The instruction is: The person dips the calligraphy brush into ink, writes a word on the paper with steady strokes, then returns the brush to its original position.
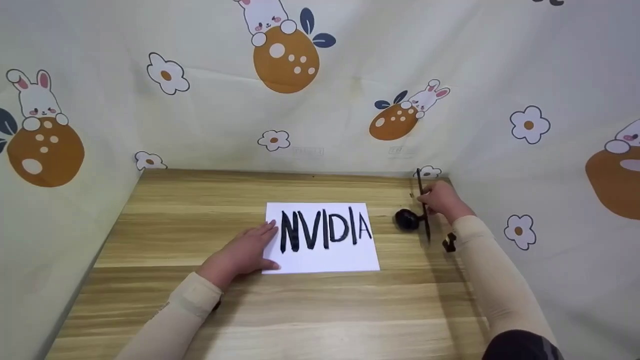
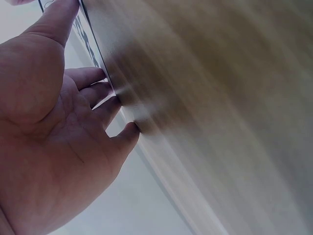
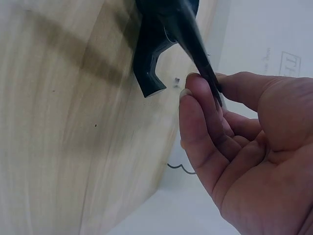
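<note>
A white sheet of paper (image 1: 320, 262) lies on the wooden table, with NVIDIA in thick black strokes; the final A is thinner and smaller. My left hand (image 1: 250, 250) rests on the sheet's left edge, fingers spread, and the left wrist view shows its fingertips (image 2: 129, 129) touching down. To the right of the paper, my right hand (image 1: 442, 200) pinches a slim black brush (image 1: 423, 200) between thumb and fingers, tip downward. Beside the brush sits a small round black dish (image 1: 407, 220); its short handle (image 3: 146, 68) shows in the right wrist view. The brush tip is blurred.
The wooden table (image 1: 200, 200) meets a pale curtain (image 1: 215, 115) printed with rabbits, oranges and flowers at the back and both sides. A small black object (image 1: 449, 243) shows beside the right wrist. Small dark specks lie near the dish.
</note>
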